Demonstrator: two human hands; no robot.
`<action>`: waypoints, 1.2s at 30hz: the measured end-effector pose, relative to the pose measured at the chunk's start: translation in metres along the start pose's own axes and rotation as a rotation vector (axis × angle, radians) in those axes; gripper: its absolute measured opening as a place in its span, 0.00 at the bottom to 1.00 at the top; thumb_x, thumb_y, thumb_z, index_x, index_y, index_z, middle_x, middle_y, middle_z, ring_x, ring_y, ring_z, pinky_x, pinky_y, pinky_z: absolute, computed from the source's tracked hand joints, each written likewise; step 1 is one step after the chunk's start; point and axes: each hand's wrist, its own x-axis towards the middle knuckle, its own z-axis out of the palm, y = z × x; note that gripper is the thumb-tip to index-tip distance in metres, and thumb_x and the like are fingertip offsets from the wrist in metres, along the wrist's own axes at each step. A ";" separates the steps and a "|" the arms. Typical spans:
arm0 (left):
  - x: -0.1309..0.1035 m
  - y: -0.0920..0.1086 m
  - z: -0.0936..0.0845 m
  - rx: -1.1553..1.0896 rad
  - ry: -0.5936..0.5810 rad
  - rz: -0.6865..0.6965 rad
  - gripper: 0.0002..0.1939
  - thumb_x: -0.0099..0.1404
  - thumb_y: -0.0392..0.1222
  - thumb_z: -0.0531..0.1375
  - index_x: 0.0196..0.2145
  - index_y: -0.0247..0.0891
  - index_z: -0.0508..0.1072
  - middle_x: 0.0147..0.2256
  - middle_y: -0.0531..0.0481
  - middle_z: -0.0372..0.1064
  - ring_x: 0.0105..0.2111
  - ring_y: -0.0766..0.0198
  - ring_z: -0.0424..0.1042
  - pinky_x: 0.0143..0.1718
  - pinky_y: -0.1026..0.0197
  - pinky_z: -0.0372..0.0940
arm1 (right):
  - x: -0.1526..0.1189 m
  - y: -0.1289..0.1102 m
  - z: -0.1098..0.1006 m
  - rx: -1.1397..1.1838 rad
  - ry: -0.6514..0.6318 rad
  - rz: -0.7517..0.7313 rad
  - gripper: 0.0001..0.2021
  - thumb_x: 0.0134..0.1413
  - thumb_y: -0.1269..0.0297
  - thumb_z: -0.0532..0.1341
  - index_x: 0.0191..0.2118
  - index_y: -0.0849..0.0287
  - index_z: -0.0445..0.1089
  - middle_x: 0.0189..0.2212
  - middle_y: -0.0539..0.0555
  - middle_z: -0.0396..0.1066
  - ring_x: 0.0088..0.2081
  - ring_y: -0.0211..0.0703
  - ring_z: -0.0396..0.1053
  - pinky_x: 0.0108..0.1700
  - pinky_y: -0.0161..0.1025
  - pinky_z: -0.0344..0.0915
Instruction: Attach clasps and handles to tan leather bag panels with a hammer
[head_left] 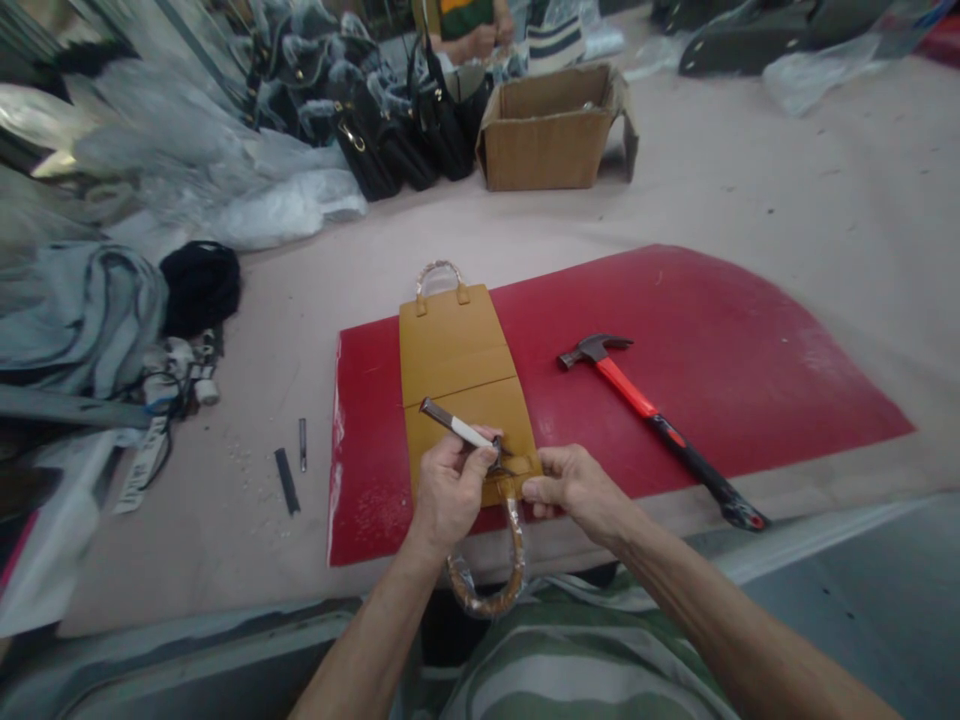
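Note:
A mustard-yellow leather bag panel point(457, 350) lies flat on a red mat, with a plastic-wrapped handle at each end. My left hand point(452, 487) pinches a rod-like metal punch point(459, 425) with a white-wrapped middle. The punch leans over the panel, its dark lower end close to the near handle's tabs; whether it touches the leather I cannot tell. My right hand point(574, 488) grips the panel's near right edge between thumb and fingers. The near handle point(487, 603) hangs over the table edge towards my lap. A claw hammer point(649, 410) with a red and black grip rests right of the panel.
Under the panel is the red mat point(720, 350). A dark flat strip point(286, 481) and a short metal rod point(302, 445) lie to the left. Behind stand a cardboard box point(547, 140), black bags point(375, 150) and plastic wrapping point(292, 200). Another person's hands point(487, 40) show at the far side.

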 end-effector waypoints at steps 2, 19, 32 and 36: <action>-0.002 0.000 0.001 0.012 0.013 0.024 0.08 0.65 0.42 0.62 0.40 0.35 0.77 0.41 0.43 0.79 0.43 0.58 0.79 0.45 0.60 0.74 | 0.000 0.000 0.000 0.005 -0.011 -0.012 0.13 0.36 0.59 0.66 0.29 0.62 0.70 0.21 0.48 0.66 0.22 0.32 0.60 0.25 0.32 0.55; -0.009 -0.028 0.012 0.332 0.035 0.300 0.08 0.65 0.36 0.58 0.40 0.36 0.77 0.41 0.42 0.80 0.43 0.57 0.80 0.45 0.57 0.74 | 0.000 0.008 0.005 -0.483 0.140 -0.066 0.03 0.49 0.67 0.56 0.28 0.59 0.66 0.19 0.50 0.67 0.22 0.37 0.64 0.25 0.34 0.54; -0.016 -0.037 0.025 0.434 -0.055 0.416 0.06 0.67 0.34 0.58 0.40 0.39 0.73 0.40 0.43 0.76 0.42 0.57 0.77 0.46 0.57 0.71 | -0.050 -0.004 -0.077 -1.268 0.782 -0.239 0.15 0.60 0.63 0.60 0.50 0.65 0.69 0.50 0.68 0.68 0.51 0.60 0.66 0.49 0.46 0.58; -0.015 -0.037 0.027 0.424 -0.059 0.397 0.05 0.66 0.32 0.57 0.37 0.39 0.72 0.39 0.43 0.76 0.42 0.56 0.76 0.46 0.56 0.70 | -0.047 -0.015 -0.107 -1.130 0.751 -0.079 0.10 0.57 0.67 0.59 0.44 0.65 0.67 0.45 0.71 0.67 0.49 0.64 0.65 0.49 0.52 0.58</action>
